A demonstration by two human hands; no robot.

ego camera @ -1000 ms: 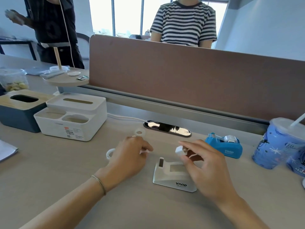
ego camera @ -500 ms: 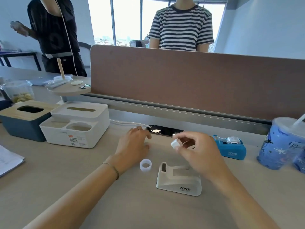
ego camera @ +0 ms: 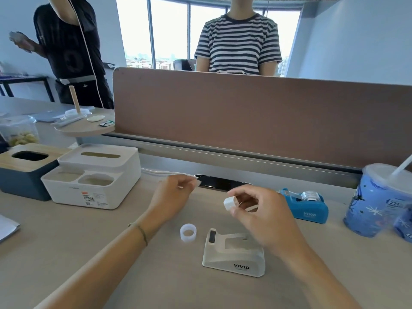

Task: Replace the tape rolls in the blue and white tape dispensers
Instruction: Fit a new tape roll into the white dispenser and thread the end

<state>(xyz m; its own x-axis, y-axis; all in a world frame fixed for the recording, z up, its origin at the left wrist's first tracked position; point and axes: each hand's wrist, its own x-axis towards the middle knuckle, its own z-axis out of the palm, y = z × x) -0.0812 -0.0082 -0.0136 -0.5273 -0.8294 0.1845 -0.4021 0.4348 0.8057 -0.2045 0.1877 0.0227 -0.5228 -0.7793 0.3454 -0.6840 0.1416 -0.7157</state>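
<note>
The white tape dispenser (ego camera: 234, 255) sits on the near centre of the desk (ego camera: 66, 253), its cradle bare of any roll, cutter end to the left. This placement puts it directly under both hands, which suits a reload.

The right hand (ego camera: 263, 215) hovers just above and beyond the dispenser. Thumb and forefinger are closed on a small white spool core (ego camera: 229, 203), the remaining fingers curled loosely; a thin ring of what looks like tape sits on or behind the core, though this cannot be confirmed.

The left hand (ego camera: 171, 199) is raised to the left, its fingertips (ego camera: 196, 183) pinched together on something small and pale, possibly a clear tape roll or tape end. What it is cannot be told.

1 translucent empty ring (ego camera: 188, 232) lies flat on the desk just left of the dispenser, apart from both hands, most likely the spent core set aside.

The blue tape dispenser (ego camera: 306, 205) stands further right, with a clear roll seated in it. It appears complete.

Judgement: the white unit is mid-reload; core and roll must be joined, then dropped into the cradle.
</note>
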